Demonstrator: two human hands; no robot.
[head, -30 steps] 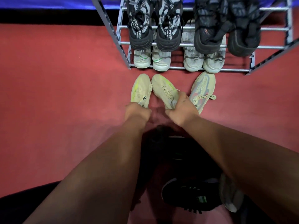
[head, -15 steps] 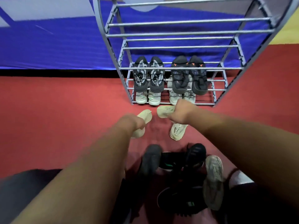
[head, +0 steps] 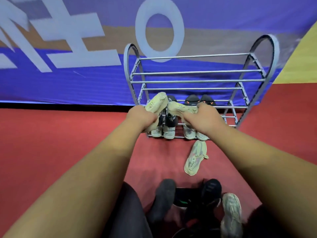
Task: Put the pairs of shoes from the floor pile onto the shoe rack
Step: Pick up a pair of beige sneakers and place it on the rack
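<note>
A grey metal shoe rack stands against a blue banner. Its top bars are bare; black sandals and pale sneakers fill the lower tiers. My left hand grips one cream sneaker, raised in front of the rack's left side. My right hand holds the matching cream sneaker beside it. A lone pale sneaker lies on the red floor before the rack. The floor pile of dark shoes and one grey sneaker sits near me.
Red carpet spreads left and right of the rack. The blue banner with white letters runs along the back. A yellow surface shows at the far right. My dark-clothed leg is at the bottom.
Both hands have lifted the cream sneakers off the floor, up in front of the rack's lower tiers. My view has tilted up, showing the rack's top.
</note>
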